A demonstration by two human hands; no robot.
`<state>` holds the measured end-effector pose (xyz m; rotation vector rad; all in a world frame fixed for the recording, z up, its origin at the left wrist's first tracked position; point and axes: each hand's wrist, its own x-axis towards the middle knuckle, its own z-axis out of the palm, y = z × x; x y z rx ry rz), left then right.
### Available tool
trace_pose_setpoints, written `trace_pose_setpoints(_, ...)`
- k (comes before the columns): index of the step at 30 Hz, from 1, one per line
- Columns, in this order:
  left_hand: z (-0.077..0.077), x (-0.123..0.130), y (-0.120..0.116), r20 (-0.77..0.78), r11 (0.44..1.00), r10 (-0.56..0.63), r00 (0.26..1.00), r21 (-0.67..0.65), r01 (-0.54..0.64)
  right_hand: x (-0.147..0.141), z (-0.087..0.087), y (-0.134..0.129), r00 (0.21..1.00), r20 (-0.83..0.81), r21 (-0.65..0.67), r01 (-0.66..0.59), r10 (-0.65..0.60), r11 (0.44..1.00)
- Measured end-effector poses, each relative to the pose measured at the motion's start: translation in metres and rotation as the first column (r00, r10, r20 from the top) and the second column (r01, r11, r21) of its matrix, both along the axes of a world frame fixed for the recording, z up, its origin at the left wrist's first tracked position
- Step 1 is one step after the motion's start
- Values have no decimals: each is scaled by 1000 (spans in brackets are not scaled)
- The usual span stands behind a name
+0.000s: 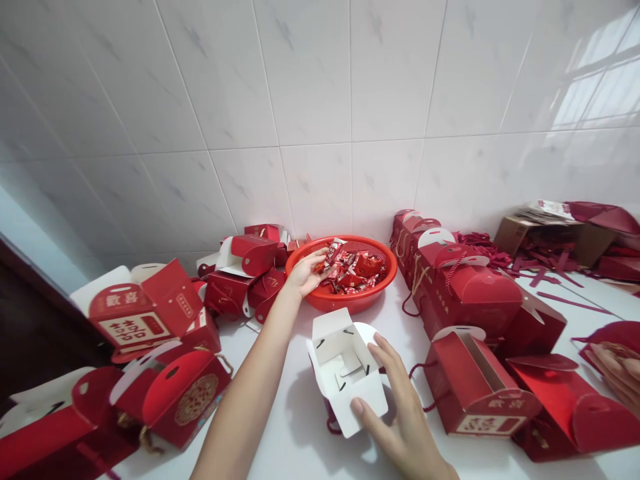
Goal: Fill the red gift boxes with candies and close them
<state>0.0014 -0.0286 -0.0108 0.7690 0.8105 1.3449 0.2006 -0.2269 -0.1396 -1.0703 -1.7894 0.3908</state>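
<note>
My left hand [311,270] reaches over the rim of a red plastic basket [345,304] that holds a heap of small red wrapped candies [357,275]. A red-and-white wrapped candy [335,251] is at its fingertips, between thumb and fingers. Closer to me, my right hand [400,400] grips the right side of an open gift box [345,373], thumb on a front flap and fingers behind a side flap. The box's white inside faces up, its flaps are spread, and it looks empty. A dark red cord hangs under it.
Red gift boxes [145,313] crowd the left side, some with open flaps. More red boxes [465,287] with cord handles line the right. Dark red strips [550,263] lie by a cardboard box at far right. Another person's hand [620,370] shows at the right edge. A tiled wall [320,100] stands behind.
</note>
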Motion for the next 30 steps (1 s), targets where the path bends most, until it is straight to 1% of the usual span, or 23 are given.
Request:
trace_pose_setpoints(6, -2, 3, -11, -91, 997, 53, 994, 58, -48, 0, -1, 0, 1000, -4, -16, -5, 5, 1000)
trace_pose_setpoints(11, -1, 4, -19, -156, 996, 60, 986, 77, -48, 0, -2, -1, 1000, -21, -29, -8, 7, 1000)
trace_pose_setpoints(15, 2, 5, -29, -150, 996, 46, 988, 84, -33, -1, -2, -2, 998, -61, -96, -12, 6, 995)
trace_pose_setpoints(19, 10, 6, -39, -86, 996, 3, 996, 88, 5, -1, -1, -4, 993, -119, -167, -44, 24, 985)
trace_pose_setpoints(23, 18, 5, -49, -62, 994, -98, 993, 34, 100, -2, 1, -4, 987, -156, -184, -71, 42, 980)
trace_pose_setpoints(25, 22, 5, -56, -92, 984, -166, 982, 48, 170, -2, 3, -4, 987, -157, -176, -65, 37, 982)
trace_pose_setpoints(27, 26, 5, -66, -161, 964, -240, 957, 77, 255, -2, 4, -3, 987, -155, -161, -55, 30, 985)
trace_pose_setpoints(30, 28, 4, -84, -303, 916, -344, 889, 100, 388, -2, 5, -3, 989, -150, -142, -34, 13, 989)
